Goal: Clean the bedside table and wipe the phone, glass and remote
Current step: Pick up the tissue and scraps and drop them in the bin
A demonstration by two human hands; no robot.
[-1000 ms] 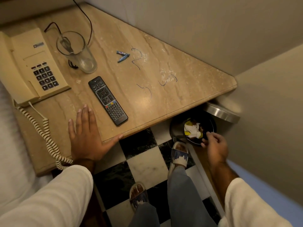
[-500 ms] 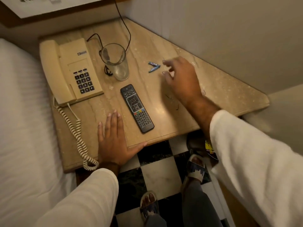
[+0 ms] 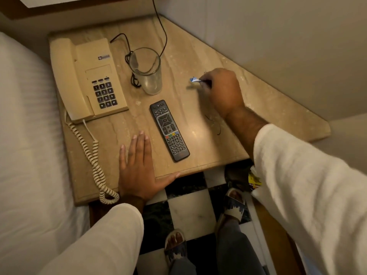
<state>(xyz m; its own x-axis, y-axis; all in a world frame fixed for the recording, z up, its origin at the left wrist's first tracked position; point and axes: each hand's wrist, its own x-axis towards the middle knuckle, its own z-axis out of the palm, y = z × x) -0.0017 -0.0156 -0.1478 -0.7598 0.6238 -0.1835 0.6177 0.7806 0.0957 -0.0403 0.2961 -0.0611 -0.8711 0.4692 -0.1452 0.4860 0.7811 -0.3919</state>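
- Clearing litter off the worktop (image 3: 258, 108) looks like the step in hand; no cloth is in view and I judge the wiping not yet begun.
- Right hand (image 3: 222, 90): its grip is pinched on a small blue wrapper (image 3: 195, 80), which sticks out left of the fingertips, just above the marble.
- Left hand (image 3: 137, 167): grip released, palm flat on the front edge, holding nothing.
- Remote (image 3: 168, 130) lies between the two hands, just right of the left fingertips.
- Glass (image 3: 147, 70) stands upright left of the wrapper, near it; phone (image 3: 89, 80) sits further left, beside the bed (image 3: 23, 135).
- Thin dark strands (image 3: 215, 126) remain by the right wrist.
- Next move, I judge: carry the wrapper to the bin (image 3: 238, 175) below the worktop's front edge, then pick up the strands.
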